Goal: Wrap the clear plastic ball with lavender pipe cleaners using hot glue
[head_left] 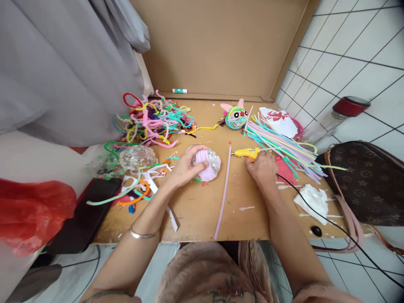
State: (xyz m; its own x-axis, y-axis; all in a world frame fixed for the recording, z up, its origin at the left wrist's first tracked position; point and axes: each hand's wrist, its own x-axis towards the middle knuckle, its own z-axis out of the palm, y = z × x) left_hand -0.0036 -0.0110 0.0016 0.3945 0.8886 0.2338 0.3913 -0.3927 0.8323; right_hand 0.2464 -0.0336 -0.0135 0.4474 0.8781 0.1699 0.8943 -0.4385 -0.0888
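Observation:
My left hand [187, 168] is closed round a clear plastic ball [215, 162] partly wrapped in lilac pipe cleaner [204, 164], low over the table. My right hand [261, 166] grips a yellow glue gun [246, 152], its nozzle pointing left and its handle hidden under my fingers. A single lilac pipe cleaner [224, 193] lies lengthwise between my hands, its far end near the nozzle. Beyond them sits a finished-looking striped ball figure [236, 118] with pink ears and eyes.
Tangled pipe cleaners [154, 118] are heaped at back left, with a clear ball [137, 157] and scraps nearer. Straight pipe cleaners [280, 143] fan out at right. The glue gun's black cord [318, 214] runs past a white tissue [312, 202] and a brown bag [362, 181].

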